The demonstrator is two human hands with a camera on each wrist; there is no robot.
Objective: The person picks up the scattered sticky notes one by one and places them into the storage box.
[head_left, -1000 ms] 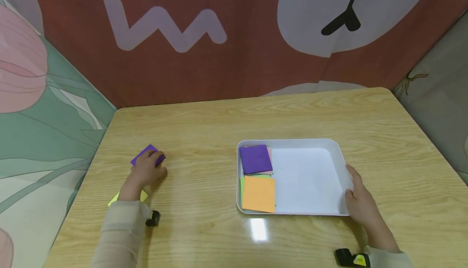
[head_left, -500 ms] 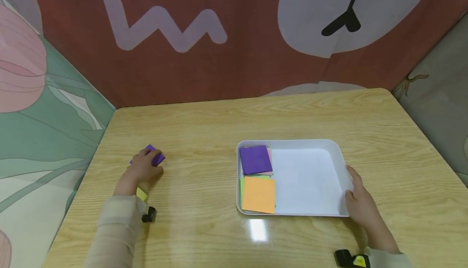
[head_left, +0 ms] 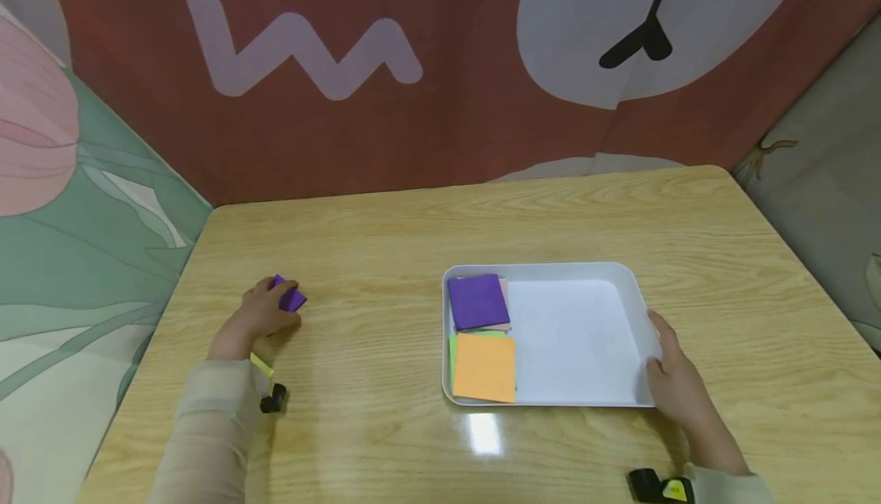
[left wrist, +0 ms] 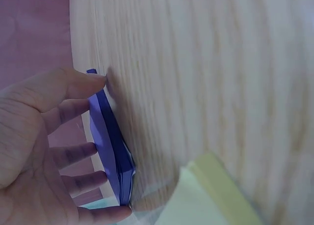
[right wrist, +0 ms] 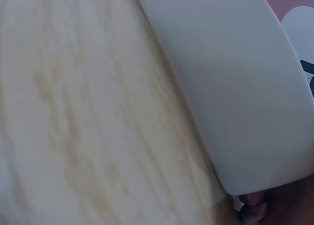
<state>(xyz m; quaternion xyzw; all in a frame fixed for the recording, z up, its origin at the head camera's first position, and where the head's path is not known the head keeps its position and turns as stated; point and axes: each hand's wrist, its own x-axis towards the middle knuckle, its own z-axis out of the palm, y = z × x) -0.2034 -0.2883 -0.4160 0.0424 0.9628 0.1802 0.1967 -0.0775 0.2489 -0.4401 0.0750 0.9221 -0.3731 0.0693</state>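
Judging by the layout, partly done: inside the white tray (head_left: pixel 636 313), a purple pad (head_left: pixel 476 301) lies flat in the far-left corner over a pink sheet, and an orange pad (head_left: pixel 485 367) lies flat in the near-left corner over a green one, with the tray's right half bare. Still outside, well to the left of the tray on the wooden table (head_left: pixel 385 252): a purple notepad (head_left: pixel 289 297) caught in the left hand (head_left: pixel 258 319), and a yellow pad (left wrist: pixel 216 195) just nearer than it, mostly hidden under the wrist in the head view. Left hand curled round the purple notepad, thumb (left wrist: pixel 73 85) on one end and fingertips (left wrist: pixel 93 178) along the side, as the left wrist view shows. Purple notepad (left wrist: pixel 112 141) tipped up on edge rather than flat, one long edge at the tabletop, broad face turned toward the palm; long axis running roughly along the table, away from the tray's left wall at a slant. Right hand (head_left: pixel 677 385) holding the tray's right wall near the front corner, thumb over the rim and fingers against the outside.
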